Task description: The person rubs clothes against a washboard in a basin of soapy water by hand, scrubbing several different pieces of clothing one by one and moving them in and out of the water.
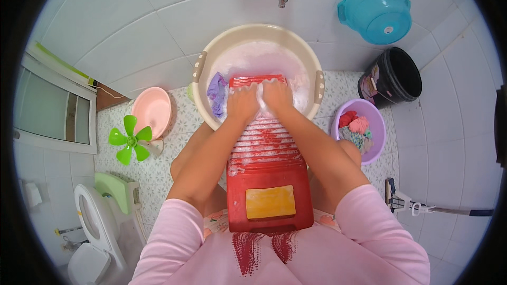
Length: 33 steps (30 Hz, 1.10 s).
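Grip: left hand [243,104], right hand [277,95] clenched over washboard [268,171]; white label [388,30] on blue basin [376,9].

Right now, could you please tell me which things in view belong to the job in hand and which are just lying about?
Apparently part of the job: red washboard, under left hand and right hand; sudsy beige tub; purple cloth inside; yellow soap; probably clothes in purple basin.

Seemingly idle: green fan; pink basin; blue basin; black bucket.
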Available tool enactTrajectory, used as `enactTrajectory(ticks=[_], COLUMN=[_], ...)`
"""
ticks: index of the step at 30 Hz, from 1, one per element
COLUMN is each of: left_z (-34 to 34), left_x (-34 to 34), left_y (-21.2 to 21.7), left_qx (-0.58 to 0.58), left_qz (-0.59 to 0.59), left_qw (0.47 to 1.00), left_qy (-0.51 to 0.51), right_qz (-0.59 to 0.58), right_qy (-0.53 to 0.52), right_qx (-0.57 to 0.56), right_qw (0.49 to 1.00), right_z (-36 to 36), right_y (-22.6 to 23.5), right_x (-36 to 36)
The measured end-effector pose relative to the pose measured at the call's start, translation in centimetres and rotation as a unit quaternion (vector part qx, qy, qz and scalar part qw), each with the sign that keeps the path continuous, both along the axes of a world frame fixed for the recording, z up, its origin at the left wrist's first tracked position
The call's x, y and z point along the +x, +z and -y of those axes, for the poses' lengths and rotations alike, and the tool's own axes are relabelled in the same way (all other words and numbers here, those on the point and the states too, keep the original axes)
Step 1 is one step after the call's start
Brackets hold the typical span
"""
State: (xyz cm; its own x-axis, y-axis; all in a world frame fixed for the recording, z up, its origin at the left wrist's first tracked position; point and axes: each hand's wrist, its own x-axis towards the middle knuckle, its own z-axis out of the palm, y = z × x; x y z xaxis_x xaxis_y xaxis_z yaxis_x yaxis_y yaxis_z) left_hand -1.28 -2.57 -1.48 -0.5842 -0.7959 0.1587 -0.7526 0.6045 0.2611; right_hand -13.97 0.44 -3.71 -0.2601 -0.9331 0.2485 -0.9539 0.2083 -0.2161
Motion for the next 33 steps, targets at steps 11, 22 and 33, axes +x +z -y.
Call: enactTrajectory(ticks=[11,22,33], left_z=[-10.8,-1.4,-8.5], left_x=[6.7,0.3,5.9], left_y=[5.2,1.9,5.3], left_qx=[-0.055,0.048,0.041], left_qz=[-0.059,0.001,-0.085], left_qw=[0.981,0.999,0.984], left_qy=[-0.174,0.025,-0.149], right_qz=[0.072,0.077,0.125], right_qy=[0.115,-0.032,0.106], right_qx=[-0.006,0.02,0.041], right_qw=[0.991,0.996,0.986], right_z=[-14.6,-1.5,-12.8], right_y=[6.5,1.5,6.7], right_x=[4.3,1.1,2.6])
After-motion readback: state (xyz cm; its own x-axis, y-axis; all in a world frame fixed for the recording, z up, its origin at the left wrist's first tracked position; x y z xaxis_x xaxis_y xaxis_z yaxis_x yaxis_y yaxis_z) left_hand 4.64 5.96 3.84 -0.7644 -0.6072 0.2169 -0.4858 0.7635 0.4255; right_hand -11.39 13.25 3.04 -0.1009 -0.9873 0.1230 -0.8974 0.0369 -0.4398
